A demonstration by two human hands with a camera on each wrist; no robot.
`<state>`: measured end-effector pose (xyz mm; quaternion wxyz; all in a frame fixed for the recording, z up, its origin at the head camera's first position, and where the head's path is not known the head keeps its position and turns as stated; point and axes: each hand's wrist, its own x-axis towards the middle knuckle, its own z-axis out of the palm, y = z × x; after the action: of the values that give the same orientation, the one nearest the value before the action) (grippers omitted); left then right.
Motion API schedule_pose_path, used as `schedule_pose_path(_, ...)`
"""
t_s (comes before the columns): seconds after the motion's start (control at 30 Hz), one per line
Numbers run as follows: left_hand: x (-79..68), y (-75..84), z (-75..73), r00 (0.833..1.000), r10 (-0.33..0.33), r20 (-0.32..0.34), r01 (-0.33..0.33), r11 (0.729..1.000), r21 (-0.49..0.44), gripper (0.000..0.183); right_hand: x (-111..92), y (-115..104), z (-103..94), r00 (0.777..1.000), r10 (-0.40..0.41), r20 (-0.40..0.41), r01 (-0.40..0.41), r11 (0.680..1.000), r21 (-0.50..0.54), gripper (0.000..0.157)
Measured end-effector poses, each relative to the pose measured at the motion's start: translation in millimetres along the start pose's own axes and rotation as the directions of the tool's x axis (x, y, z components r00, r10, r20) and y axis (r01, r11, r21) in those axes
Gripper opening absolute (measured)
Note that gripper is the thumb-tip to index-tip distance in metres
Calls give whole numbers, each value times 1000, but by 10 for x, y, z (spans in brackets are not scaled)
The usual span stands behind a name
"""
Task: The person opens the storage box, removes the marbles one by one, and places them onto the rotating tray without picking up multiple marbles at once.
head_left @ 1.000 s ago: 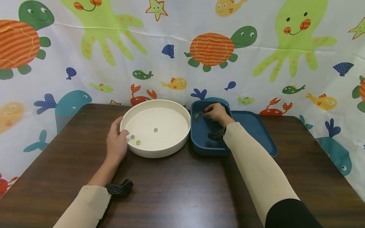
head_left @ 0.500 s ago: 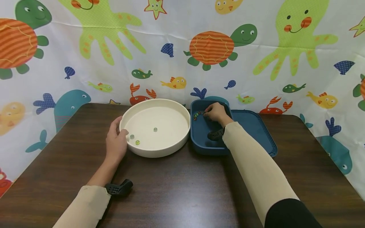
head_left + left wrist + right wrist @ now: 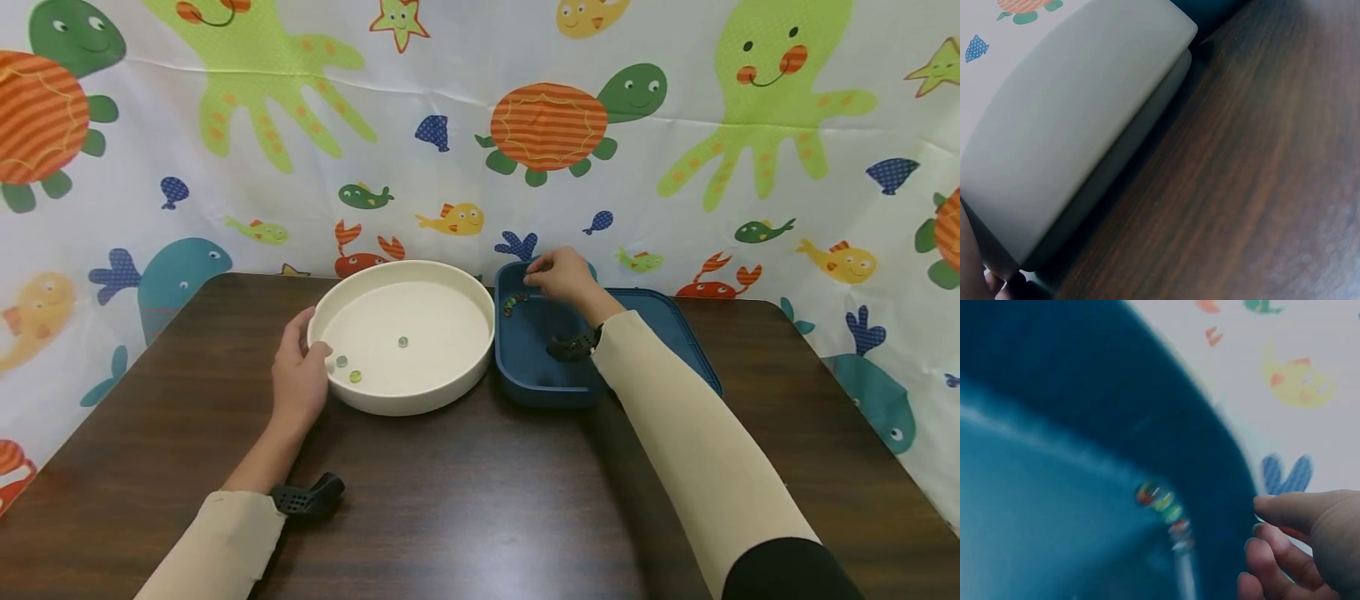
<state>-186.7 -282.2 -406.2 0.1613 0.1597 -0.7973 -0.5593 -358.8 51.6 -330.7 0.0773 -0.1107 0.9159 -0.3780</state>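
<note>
A round, shallow cream tray [image 3: 412, 300] stands on the table, holding a few small translucent glass marbles [image 3: 355, 377]. My left hand [image 3: 298, 375] grips its left side, thumb over the rim and fingers along the outer wall. In the left wrist view the tray's wall [image 3: 1079, 125] fills the upper left. Beside it is a blue rectangular bin [image 3: 543, 396], with a curved row of coloured glass marbles [image 3: 1169, 509] in its far corner. Above that corner, my right hand [image 3: 566, 279] has thumb and fingertips together, seemingly pinching a marble that the fingers hide.
A flat blue lid [image 3: 667, 329] lies right of the bin, partly behind the right forearm. The dark wooden table [image 3: 465, 500] ends at a cloth backdrop [image 3: 450, 100] printed with sea animals, close behind the tray and bin.
My right hand has risen from beside the marble row to above the bin's far rim. The left hand still holds the tray in the same place. The head view has shifted slightly.
</note>
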Motion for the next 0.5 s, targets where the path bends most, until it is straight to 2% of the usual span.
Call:
schedule_pose_path(0.13, 14, -10, -13, 1000, 0, 0, 0, 1000, 2, 64, -71, -210, -12, 1000, -18, 11, 18, 999, 42, 24)
schedule_pose_path(0.23, 26, -25, -15, 1000, 2, 2, -2, 1000, 4, 64, -111, -353, 29, 999, -39, 19, 39, 999, 35, 24)
schedule_pose_path(0.5, 33, -32, 6, 1000, 9, 2, -9, 1000, 9, 64, -211, -630, 258, 986, -138, 89, 135, 990, 41, 22)
